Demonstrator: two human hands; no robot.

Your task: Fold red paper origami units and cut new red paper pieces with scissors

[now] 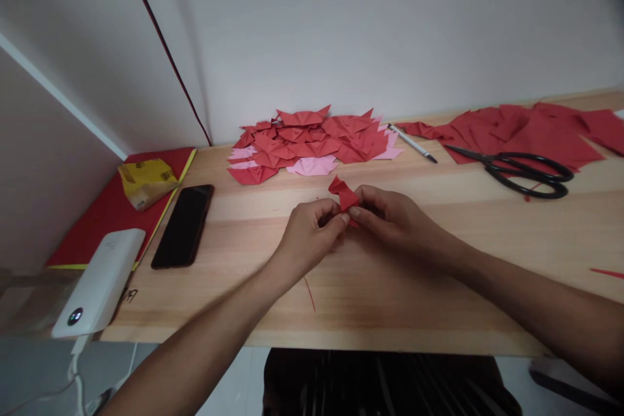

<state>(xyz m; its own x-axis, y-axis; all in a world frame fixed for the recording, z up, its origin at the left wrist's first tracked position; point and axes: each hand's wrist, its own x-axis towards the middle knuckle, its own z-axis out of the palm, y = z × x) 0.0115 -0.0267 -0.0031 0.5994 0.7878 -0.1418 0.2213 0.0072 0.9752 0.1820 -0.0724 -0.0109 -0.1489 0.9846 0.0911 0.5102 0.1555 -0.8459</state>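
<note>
A small folded piece of red paper [345, 195] is pinched between both hands, above the middle of the wooden table. My left hand [314, 227] grips its lower left side with thumb and forefinger. From the right, my right hand [390, 214] pinches the same piece, its thumb close to the left thumb. Part of the paper is hidden behind the fingers. Beyond the hands lies a pile of folded red and pink paper pieces [307, 143] with pointed corners, against the wall.
Black-handled scissors [517, 166] rest partly on red paper sheets [526, 133] at the right. A pen [413, 143] lies beside them. At left are a phone [184, 226], a white power bank [102, 279] with a cable, and a yellow packet [149, 182] on a red folder [97, 218].
</note>
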